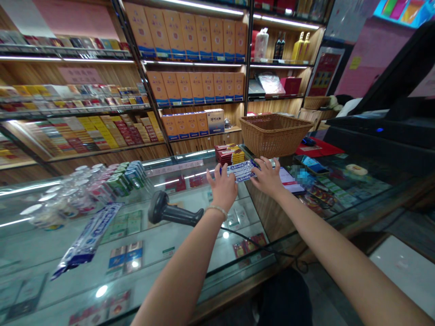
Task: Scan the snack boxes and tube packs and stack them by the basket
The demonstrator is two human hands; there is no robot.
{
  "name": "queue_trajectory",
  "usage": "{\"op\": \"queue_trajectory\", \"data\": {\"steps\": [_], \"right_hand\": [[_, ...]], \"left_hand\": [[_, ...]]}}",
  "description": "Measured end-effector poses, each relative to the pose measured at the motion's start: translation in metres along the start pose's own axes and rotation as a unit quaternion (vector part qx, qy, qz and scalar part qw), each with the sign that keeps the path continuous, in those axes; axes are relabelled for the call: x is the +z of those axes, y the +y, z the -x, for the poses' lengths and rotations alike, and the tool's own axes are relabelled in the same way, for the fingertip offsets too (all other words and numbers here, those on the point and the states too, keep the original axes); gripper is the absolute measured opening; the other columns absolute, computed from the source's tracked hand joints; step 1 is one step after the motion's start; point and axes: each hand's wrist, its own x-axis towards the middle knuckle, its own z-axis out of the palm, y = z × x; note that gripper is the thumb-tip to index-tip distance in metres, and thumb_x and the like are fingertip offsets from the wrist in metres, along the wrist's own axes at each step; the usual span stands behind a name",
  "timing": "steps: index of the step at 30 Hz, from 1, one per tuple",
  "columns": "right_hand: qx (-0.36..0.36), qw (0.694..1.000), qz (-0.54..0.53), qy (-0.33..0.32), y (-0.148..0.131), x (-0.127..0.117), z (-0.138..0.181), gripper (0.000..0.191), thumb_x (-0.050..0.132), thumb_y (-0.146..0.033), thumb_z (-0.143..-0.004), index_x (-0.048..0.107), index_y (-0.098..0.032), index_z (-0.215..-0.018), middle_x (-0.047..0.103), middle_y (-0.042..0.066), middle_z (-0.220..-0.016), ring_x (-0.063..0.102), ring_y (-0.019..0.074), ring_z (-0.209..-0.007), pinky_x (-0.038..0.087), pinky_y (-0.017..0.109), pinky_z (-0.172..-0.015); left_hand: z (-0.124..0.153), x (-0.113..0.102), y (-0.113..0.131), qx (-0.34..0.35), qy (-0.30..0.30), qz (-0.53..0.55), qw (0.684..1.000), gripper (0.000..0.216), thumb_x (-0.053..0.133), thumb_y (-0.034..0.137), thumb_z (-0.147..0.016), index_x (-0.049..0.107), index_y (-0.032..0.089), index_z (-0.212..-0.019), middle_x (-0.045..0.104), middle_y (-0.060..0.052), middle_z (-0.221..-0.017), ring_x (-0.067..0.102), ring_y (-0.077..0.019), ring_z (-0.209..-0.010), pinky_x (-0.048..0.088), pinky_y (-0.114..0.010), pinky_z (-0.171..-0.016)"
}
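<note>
My left hand [223, 184], with a bracelet on its wrist, grips the left end of a long blue-and-white foil packet [242, 171]. At the other end, the fingers of my right hand [267, 177] are closed on the same packet. It is held roughly level above the glass counter [190, 267]. Just behind it stands a stack of red and yellow boxes [230, 155]. A similar long blue-and-white packet [91, 233] lies slantwise on the glass at the left. A dark handheld barcode scanner [173, 213] rests near my left forearm, its cable running right.
Several lidded bottles and small cans [91, 185] crowd the counter's back left. A wicker basket [275, 133] stands behind my right hand. A phone [290, 180] and a black monitor [390, 113] are at the right. Shelves of orange boxes [197, 86] line the back.
</note>
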Motion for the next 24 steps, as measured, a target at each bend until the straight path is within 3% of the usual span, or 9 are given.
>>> {"op": "queue_trajectory", "data": {"steps": [6,13,18,24], "right_hand": [[0.007,1.0,0.002,-0.013,-0.0022,0.0009,0.0005,0.032,0.055,-0.04,-0.098,0.074,-0.022,-0.116,0.056,0.016,-0.155,0.034,0.035,-0.151,0.008,0.063,-0.126],[-0.006,1.0,-0.003,-0.007,-0.004,0.0033,0.0008,0.057,0.06,-0.049,-0.098,0.058,-0.028,-0.15,0.031,0.016,-0.174,0.018,0.039,-0.162,0.009,0.07,-0.125],[-0.004,1.0,0.0,-0.017,-0.0048,0.0053,0.0015,0.066,0.06,-0.051,-0.098,0.048,-0.032,-0.159,0.024,0.014,-0.177,0.014,0.0385,-0.163,0.006,0.071,-0.126],[-0.016,1.0,0.002,-0.011,-0.0048,0.005,0.0018,0.063,0.057,-0.051,-0.1,0.05,-0.03,-0.158,0.026,0.016,-0.176,0.014,0.0381,-0.163,0.006,0.07,-0.126]], "left_hand": [[-0.0001,0.0013,-0.0003,0.005,0.003,-0.009,1.0,0.027,0.065,0.03,-0.093,0.073,0.026,-0.118,0.045,-0.01,-0.168,0.029,-0.0352,-0.159,0.011,-0.071,-0.13],[0.0011,-0.0004,0.0012,-0.003,0.008,-0.019,1.0,0.073,0.072,0.036,-0.091,0.046,0.028,-0.16,0.018,-0.012,-0.179,0.011,-0.0362,-0.166,0.009,-0.07,-0.131],[0.0021,0.0014,-0.0008,-0.003,0.002,-0.025,1.0,0.078,0.073,0.041,-0.092,0.043,0.026,-0.162,0.015,-0.012,-0.179,0.006,-0.0364,-0.167,0.006,-0.069,-0.131],[0.0019,-0.0011,-0.0006,0.012,0.008,-0.029,0.999,0.076,0.071,0.041,-0.093,0.045,0.024,-0.162,0.018,-0.014,-0.179,0.009,-0.0365,-0.166,0.007,-0.069,-0.131]]}}
